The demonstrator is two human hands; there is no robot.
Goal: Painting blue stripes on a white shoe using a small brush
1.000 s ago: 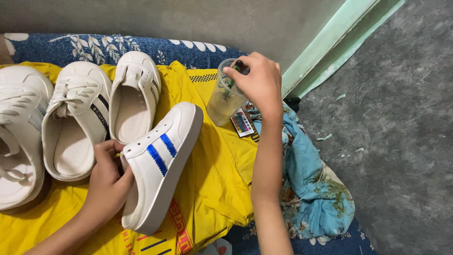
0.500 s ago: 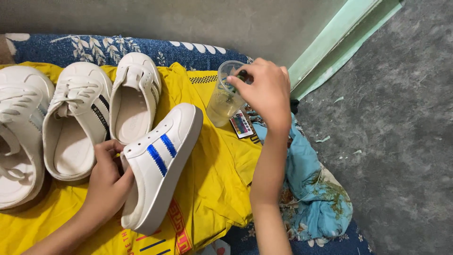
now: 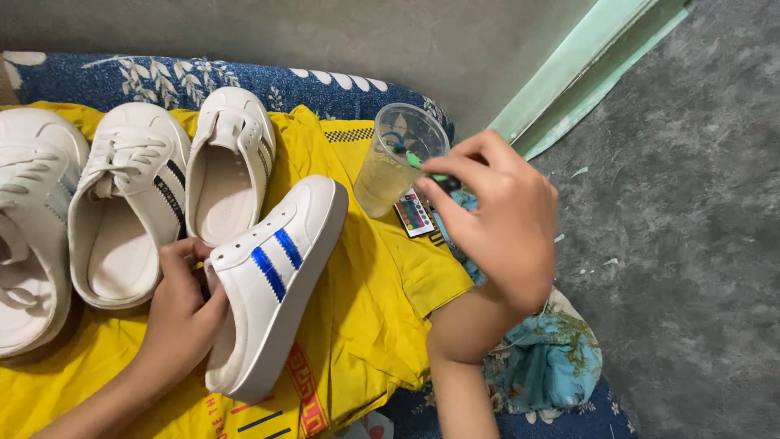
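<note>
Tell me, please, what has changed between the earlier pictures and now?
The right hand has moved away from the rim of the clear plastic cup, towards the person's right, pinching a small green-tipped tool whose tip still reaches over the rim. The left hand keeps holding the white shoe with blue stripes on the yellow cloth. The other white shoes and the small remote have not moved.

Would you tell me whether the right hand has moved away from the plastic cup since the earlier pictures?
Yes. The right hand has drawn back toward the person, off the plastic cup.
</note>
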